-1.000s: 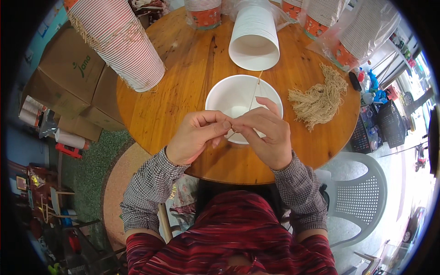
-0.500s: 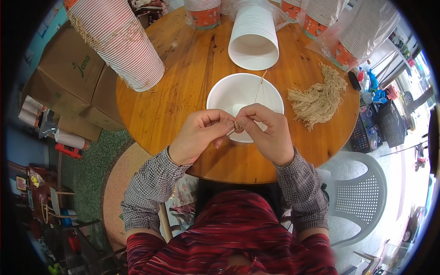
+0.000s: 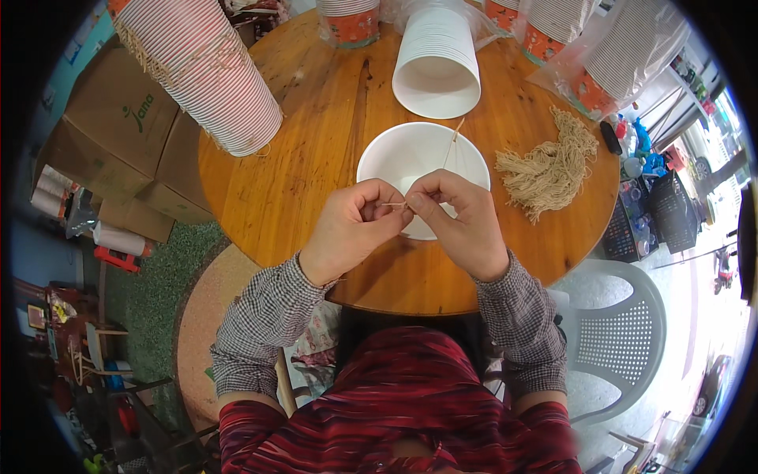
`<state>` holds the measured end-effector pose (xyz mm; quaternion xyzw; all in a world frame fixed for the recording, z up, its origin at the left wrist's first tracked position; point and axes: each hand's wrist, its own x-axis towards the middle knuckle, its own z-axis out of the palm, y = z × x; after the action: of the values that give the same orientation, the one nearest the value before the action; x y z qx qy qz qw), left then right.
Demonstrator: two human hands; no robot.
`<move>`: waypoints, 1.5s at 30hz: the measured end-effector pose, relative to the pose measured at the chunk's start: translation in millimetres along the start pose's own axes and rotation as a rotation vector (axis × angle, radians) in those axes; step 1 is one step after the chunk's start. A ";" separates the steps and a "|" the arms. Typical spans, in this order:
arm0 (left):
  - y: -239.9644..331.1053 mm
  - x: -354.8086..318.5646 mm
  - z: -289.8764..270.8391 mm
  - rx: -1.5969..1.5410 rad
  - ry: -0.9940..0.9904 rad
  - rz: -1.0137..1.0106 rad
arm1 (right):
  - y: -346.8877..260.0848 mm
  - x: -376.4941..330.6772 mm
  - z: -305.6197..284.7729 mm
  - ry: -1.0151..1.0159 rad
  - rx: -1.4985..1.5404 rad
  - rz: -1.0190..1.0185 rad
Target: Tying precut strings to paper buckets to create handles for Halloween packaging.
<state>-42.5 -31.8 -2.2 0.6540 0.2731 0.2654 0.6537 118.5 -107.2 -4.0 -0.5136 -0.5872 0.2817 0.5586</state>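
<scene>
Over the near rim of a white paper bucket (image 3: 383, 158), my left hand (image 3: 351, 225) and my right hand (image 3: 462, 221) meet at the fingertips. Both are closed in a pinch on a thin beige string (image 3: 392, 205), whose short piece shows between the left fingers. Another length of the string runs up past the right hand across the bucket's inside to the far rim. Whether a knot sits between the fingertips is hidden. To the right of the bucket lies a loose bundle of beige twine (image 3: 549, 170).
Beyond the bucket, a nested stack of white buckets (image 3: 437, 67) lies on its side on the round wooden table (image 3: 308, 150). A tall stack of patterned buckets (image 3: 213, 87) stands at left, bagged stacks (image 3: 628, 59) at far right. Cardboard boxes (image 3: 118, 118) and a plastic chair (image 3: 620, 332) flank the table.
My left fingers have curled in more tightly, and the string now stretches sideways between them. Both hands stay together in nearly the same place over the bucket.
</scene>
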 end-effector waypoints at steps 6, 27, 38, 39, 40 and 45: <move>0.6 -2.3 0.2 0.005 0.020 0.053 | 1.8 5.1 -3.8 -0.040 0.189 0.135; 4.5 1.1 -9.3 -0.439 -0.045 -0.234 | -2.2 -1.3 -4.6 -0.024 -0.035 0.002; 1.4 -0.2 -8.3 -0.381 -0.054 -0.158 | -2.3 -0.4 -5.3 0.018 -0.357 -0.306; 1.6 -0.3 -7.7 -0.361 -0.026 -0.178 | -2.7 -0.6 -4.5 0.040 -0.357 -0.304; 1.7 -0.4 -6.9 -0.384 -0.059 -0.152 | -2.9 -0.6 -3.8 0.045 -0.212 -0.186; 0.5 -2.9 -2.0 -0.114 -0.033 -0.061 | -3.1 -0.9 -0.7 0.080 -0.047 -0.055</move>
<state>-45.9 -32.4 -1.7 0.6114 0.2664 0.2496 0.7021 118.1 -109.1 -1.4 -0.5211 -0.5848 0.2316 0.5768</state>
